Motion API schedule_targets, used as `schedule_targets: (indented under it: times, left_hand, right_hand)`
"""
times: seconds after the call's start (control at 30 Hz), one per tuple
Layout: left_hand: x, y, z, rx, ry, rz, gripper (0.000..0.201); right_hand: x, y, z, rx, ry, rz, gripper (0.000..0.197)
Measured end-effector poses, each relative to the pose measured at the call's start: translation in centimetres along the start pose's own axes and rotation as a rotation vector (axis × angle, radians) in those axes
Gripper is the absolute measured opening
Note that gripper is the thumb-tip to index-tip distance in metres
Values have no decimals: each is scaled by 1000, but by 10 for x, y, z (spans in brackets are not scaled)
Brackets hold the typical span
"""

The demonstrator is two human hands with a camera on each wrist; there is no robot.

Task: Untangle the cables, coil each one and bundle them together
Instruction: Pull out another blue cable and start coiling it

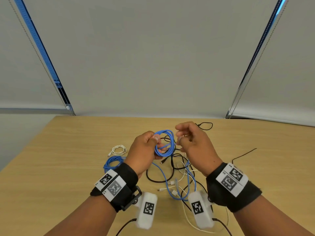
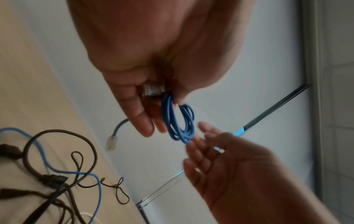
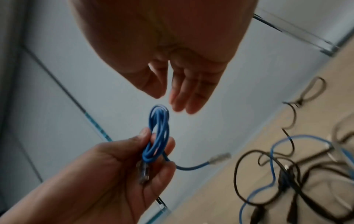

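Observation:
My left hand (image 1: 153, 143) holds a small coil of blue cable (image 1: 164, 143) above the table, thumb and fingers pinching one side of the loops. In the left wrist view the coil (image 2: 180, 124) hangs from the left hand (image 2: 145, 106), with a clear plug (image 2: 153, 90) tucked against the palm. The cable's other plug (image 3: 220, 157) dangles free on a short tail. My right hand (image 1: 180, 137) hovers just right of the coil, fingers relaxed, holding nothing; its fingertips (image 3: 178, 104) sit close to the top of the coil (image 3: 158, 133).
A tangle of black, blue and white cables (image 1: 177, 169) lies on the wooden table (image 1: 68, 150) under my hands. A coiled blue cable (image 1: 113, 163) and a coiled white cable (image 1: 119, 149) lie at the left. A thin black loop (image 1: 206, 126) lies behind.

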State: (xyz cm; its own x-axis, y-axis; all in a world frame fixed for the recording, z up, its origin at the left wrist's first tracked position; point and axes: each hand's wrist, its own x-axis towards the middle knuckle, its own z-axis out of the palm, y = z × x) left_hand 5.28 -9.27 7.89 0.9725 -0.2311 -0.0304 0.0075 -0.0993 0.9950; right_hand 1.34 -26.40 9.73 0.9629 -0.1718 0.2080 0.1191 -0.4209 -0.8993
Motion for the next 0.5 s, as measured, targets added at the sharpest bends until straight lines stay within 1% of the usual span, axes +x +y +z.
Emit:
schedule_targets:
  times: [0.03, 0.07, 0.1, 0.13, 0.17, 0.3, 0.4, 0.43, 0.47, 0.5]
  left_hand:
    - [0, -1, 1, -7, 45, 5, 29]
    - [0, -2, 1, -11, 86, 17, 29]
    - [0, -3, 2, -8, 122, 35, 28]
    - [-1, -3, 3, 2, 155, 63, 28]
    - [-2, -3, 4, 20, 184, 98, 27]
    - [-7, -4, 10, 70, 289, 232, 24]
    - [-13, -5, 14, 40, 311, 286, 24]
    - [-15, -5, 14, 37, 301, 292, 24]
    - [-16, -5, 14, 39, 281, 294, 24]
    - [-16, -5, 13, 49, 250, 289, 24]
  right_hand:
    - [-1, -3, 1, -122, 30, -91, 22]
    - [-3, -6, 3, -229, -6, -165, 18]
    - [-5, -8, 5, -326, -88, -196, 16]
    - [-7, -8, 8, -412, -168, -197, 18]
    - [-8, -8, 10, -475, -211, -182, 22]
    - [-8, -11, 13, -541, -178, -142, 28]
    - [-6, -13, 15, -585, -167, -114, 31]
    - [-6, -13, 16, -537, -167, -98, 31]
    - [-6, -11, 17, -387, -157, -62, 28]
    - [-7, -10, 18, -129, -148, 15, 24]
